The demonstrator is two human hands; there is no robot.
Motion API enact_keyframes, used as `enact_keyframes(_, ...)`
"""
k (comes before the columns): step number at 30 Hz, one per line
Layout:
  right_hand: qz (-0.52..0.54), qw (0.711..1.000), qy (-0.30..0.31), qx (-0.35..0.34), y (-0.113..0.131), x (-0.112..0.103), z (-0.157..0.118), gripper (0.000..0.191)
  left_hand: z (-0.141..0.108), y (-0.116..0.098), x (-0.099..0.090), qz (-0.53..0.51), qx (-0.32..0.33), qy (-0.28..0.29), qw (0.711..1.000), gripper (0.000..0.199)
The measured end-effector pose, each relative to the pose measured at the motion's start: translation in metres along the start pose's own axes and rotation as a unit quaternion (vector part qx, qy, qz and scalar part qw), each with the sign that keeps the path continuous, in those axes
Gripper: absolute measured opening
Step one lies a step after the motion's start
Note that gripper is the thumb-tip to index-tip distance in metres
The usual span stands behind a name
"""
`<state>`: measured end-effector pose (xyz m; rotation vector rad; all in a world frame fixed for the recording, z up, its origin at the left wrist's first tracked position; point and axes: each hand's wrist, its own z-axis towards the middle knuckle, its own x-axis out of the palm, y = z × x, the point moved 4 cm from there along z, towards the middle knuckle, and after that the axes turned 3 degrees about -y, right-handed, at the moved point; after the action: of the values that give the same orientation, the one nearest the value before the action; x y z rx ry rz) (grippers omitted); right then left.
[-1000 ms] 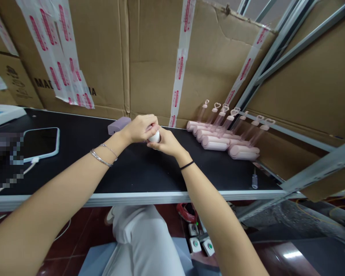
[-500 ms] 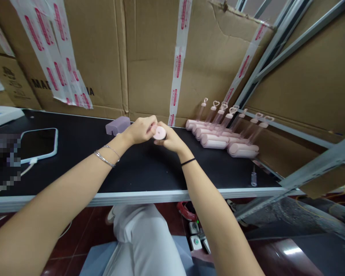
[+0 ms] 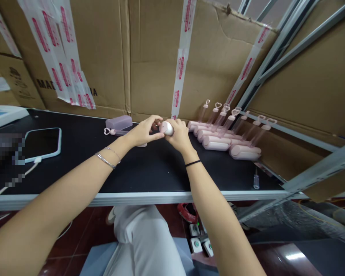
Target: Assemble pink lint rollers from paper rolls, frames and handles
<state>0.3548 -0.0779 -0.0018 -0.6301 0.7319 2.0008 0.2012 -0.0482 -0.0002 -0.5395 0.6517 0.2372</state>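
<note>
"Our left hand [image 3: 143, 133] has opened from its curl, and a heart-topped wand [image 3: 113, 132] now shows on the bench [image 3: 143, 172] at nine o'clock."

"Where do we have the white, pink-ended cylinder [image 3: 166, 129]?"

"Near the centre of our view, with our right hand [image 3: 179, 136] clamped around it."

"And our left?"

"Fingers and thumb stand apart at the cylinder's nine o'clock, just beside its pink end; we cannot tell whether the thumb touches."

"What else do we see?"

"A purple block [image 3: 119, 122] at the wand's twelve o'clock, and pink cylinders [image 3: 217, 143] lying at three o'clock."
</note>
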Motion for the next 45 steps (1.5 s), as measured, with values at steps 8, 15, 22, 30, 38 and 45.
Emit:
enact_keyframes(8, -0.074, 0.993, 0.070, 0.064, -0.007, -0.023, -0.007, 0.059, 0.002, -0.011, 0.004, 0.023, -0.002, -0.053, 0.998, 0.040)
enact_keyframes(15, -0.311, 0.828, 0.119, 0.452, -0.134, -0.153, -0.086, 0.043, 0.005, -0.008, 0.000, 0.031, -0.043, -0.094, 0.994, 0.043)
enact_keyframes(22, -0.341, 0.787, 0.255, 0.447, -0.187, -0.164, -0.150, 0.025, 0.005, -0.016, 0.005, 0.032, -0.028, -0.064, 0.997, 0.047)
enact_keyframes(30, -0.091, 0.993, 0.077, -0.007, -0.018, -0.090, -0.032, 0.029, 0.001, -0.016, 0.015, 0.019, -0.088, -0.017, 0.996, 0.055)
enact_keyframes(38, 0.005, 0.997, 0.067, -0.033, 0.020, -0.014, -0.001, 0.036, 0.002, -0.004, 0.004, 0.025, -0.132, -0.073, 0.988, 0.062)
enact_keyframes(45, -0.079, 0.991, 0.105, -0.014, 0.012, -0.014, -0.017, 0.035, 0.001, -0.001, 0.015, 0.102, -0.159, -0.032, 0.982, 0.066)
